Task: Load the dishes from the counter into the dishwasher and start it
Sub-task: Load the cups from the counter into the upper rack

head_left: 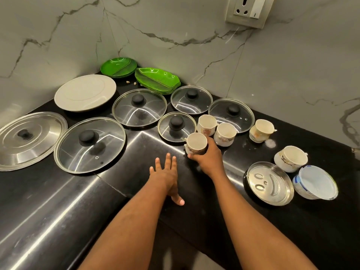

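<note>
My right hand (207, 158) grips nearest cup (195, 143) around its body for lifting; left hand (165, 174) flat, fingers spread, braces on counter (97, 201).

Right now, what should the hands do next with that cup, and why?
Probably lift the cup straight up off the counter. The right hand grips it; the left hand is open and holds nothing. Just behind it stand two other cups, and a small glass lid sits close beside, so a straight lift seems least likely to bump them.
</note>
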A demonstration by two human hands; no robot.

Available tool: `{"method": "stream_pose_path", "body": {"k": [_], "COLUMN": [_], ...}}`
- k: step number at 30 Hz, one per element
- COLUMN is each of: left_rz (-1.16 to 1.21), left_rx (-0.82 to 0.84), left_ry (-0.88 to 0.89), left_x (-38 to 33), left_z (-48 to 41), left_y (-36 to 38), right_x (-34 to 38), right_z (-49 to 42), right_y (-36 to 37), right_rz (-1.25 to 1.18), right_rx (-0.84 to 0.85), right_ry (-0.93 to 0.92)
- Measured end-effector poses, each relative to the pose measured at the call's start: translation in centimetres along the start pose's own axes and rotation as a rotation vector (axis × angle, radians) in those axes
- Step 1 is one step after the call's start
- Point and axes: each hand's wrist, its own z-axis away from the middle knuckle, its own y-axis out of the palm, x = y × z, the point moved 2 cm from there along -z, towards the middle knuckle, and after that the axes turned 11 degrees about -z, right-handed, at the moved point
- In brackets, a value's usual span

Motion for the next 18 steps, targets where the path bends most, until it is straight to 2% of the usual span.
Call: {"method": "stream_pose_path", "body": {"k": [4,8,13,18], "left_rz": [0.053,0.078,0.116,0.073], "left_rx": [-0.077,-0.221,-0.499,-0.632], "left_ry": [0.038,0.055,0.019,0.099], "left_x": [0.7,0.6,-1.0,-4.3], "left_z": [0.7,2.3,6.7,11.4], "left_y": [0.3,1.7,5.7,10.9], "right_x": [-0.4,-0.8,-0.8,-1.4], "right_z": [2.6,6.0,11.6,19.4], "right_y": [-0.6,-1.8,-3.7,-5.3], "right_rz": [0.005,0.005,0.002,-0.003], "right_rx": [-0.046,-0.099,-0.175,-0.252], "right_ry": [-0.014,-0.011,-0.021,-0.040]}}
